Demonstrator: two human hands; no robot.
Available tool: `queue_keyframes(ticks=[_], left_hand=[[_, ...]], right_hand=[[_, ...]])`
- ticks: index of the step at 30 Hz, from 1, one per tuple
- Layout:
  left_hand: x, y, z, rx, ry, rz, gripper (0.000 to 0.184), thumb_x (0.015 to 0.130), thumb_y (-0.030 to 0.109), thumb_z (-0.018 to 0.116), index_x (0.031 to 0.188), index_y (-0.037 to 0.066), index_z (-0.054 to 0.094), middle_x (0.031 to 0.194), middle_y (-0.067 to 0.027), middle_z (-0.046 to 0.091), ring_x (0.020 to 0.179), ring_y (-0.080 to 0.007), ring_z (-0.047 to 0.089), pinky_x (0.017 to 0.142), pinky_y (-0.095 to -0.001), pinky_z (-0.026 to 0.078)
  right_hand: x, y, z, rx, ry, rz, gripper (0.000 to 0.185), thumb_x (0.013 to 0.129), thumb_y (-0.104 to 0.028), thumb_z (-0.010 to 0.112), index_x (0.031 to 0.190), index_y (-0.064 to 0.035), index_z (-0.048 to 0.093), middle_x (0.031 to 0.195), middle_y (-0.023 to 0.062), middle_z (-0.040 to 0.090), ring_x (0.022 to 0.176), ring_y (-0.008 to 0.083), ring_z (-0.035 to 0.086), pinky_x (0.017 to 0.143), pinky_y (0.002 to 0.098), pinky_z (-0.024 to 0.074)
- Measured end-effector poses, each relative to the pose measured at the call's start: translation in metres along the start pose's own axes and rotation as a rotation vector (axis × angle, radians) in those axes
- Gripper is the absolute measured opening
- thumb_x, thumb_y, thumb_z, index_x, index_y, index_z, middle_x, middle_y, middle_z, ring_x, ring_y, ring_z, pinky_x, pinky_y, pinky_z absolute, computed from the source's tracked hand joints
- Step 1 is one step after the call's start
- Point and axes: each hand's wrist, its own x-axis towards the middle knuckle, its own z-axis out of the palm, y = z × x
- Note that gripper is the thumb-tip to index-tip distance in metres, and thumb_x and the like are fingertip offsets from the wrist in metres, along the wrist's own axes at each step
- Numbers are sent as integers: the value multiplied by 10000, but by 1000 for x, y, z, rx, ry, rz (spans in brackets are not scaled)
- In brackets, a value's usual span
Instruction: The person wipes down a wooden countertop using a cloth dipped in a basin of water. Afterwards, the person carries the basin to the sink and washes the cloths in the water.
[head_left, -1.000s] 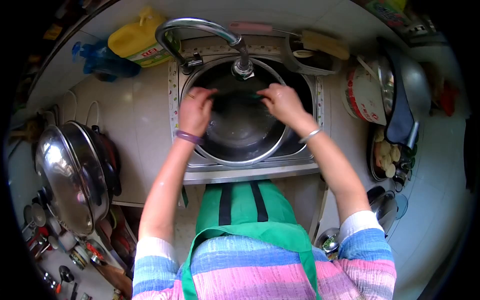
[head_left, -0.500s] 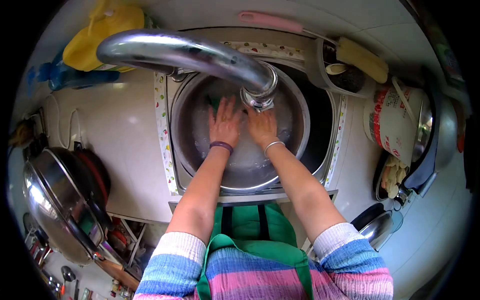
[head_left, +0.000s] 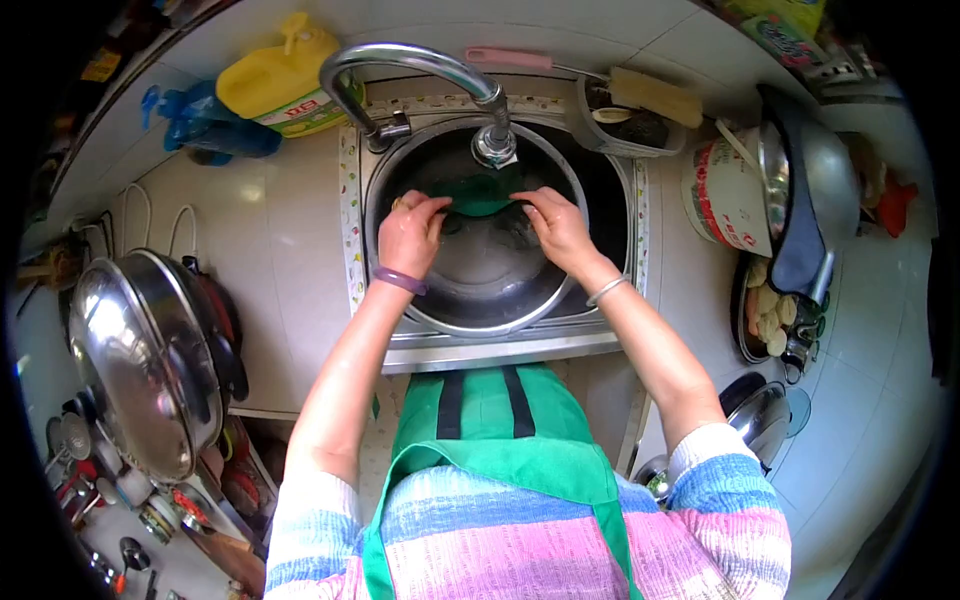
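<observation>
A round metal basin (head_left: 572,290) with cloudy water sits in the sink under the faucet (head_left: 430,57). Over the water, a wet green cloth (head_left: 482,200) with a dark edge stretches between my two hands. My left hand (head_left: 408,238) pinches its left end, the wrist wearing a purple bangle. At the other end, my right hand (head_left: 558,232), with a silver bangle on the wrist, pinches the cloth between thumb and fingers. The cloth's far part dips into the water and is hard to make out.
A yellow jug (head_left: 285,80) and a blue spray bottle (head_left: 205,125) stand back left. Behind the sink's right corner is a container (head_left: 630,138) with brushes. A large lidded pan (head_left: 135,360) lies left; a white and red bucket (head_left: 725,195) stands right.
Both hands have risen from flat in the water and closed on the green cloth, lifting its near edge. The camera view has shifted, showing more of the faucet and back wall.
</observation>
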Motion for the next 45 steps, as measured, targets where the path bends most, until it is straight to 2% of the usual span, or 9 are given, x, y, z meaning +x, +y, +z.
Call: queue_keyframes(ticks=[8,12,16,17,21,26,30,40,45], left_hand=[[47,138,-114,-519,-46,97,155,798,-4,677,944,3,628,816,-15,634,751,-73,599,641,-210,501],[43,150,-151,-1037,-125,120,652,698,122,813,1253,-7,498,1153,-125,586,997,-150,596,844,-274,495],[32,136,-104,-468,-221,215,863,615,272,854,1331,31,438,1204,-165,565,1133,-257,548,950,-347,436],[30,130,-84,-444,-172,300,649,716,148,787,1282,41,488,1192,-84,584,1078,-158,545,926,-297,429],[34,118,-62,-548,-284,75,468,767,83,720,1204,31,561,1040,-83,652,976,-165,596,876,-297,455],[45,96,-61,-340,-322,44,435,675,45,659,1107,38,609,1008,-187,651,914,-338,629,811,-362,484],[50,118,-73,-125,-452,70,560,621,-52,607,1174,26,561,1067,-174,622,1013,-297,596,908,-359,453],[70,153,-77,53,-211,420,506,533,-62,695,1007,46,554,951,-148,575,912,-361,567,782,-383,478],[73,151,-104,-286,-380,121,470,652,-43,650,1109,29,562,1009,-101,577,998,-224,577,885,-311,476]], right_hand=[[33,-160,-92,-112,31,-330,164,814,-127,618,941,-24,638,845,166,591,794,366,590,692,421,479],[34,-213,-136,-92,149,-420,171,798,-142,653,874,11,653,820,171,623,747,337,620,672,378,501],[31,-253,-167,38,251,-493,189,811,-139,658,901,27,662,807,172,651,688,271,653,620,325,508],[30,-260,-176,58,278,-487,205,823,-148,657,925,30,662,808,156,665,675,219,651,611,307,503],[9,-282,-201,211,257,-145,97,870,-56,625,926,22,637,735,-7,612,612,32,520,536,196,418],[4,-130,-178,41,287,-107,243,815,-187,662,930,27,654,829,147,660,738,219,640,682,310,503],[-10,-52,-120,-208,14,108,302,794,-237,621,951,18,662,897,202,661,878,374,629,803,427,495],[31,-115,-99,-77,-196,-216,458,666,-257,741,1012,2,589,937,190,620,900,353,603,775,402,477],[47,-118,-91,-97,-137,-274,387,670,-202,693,982,-1,586,918,193,631,871,355,617,750,407,487]])
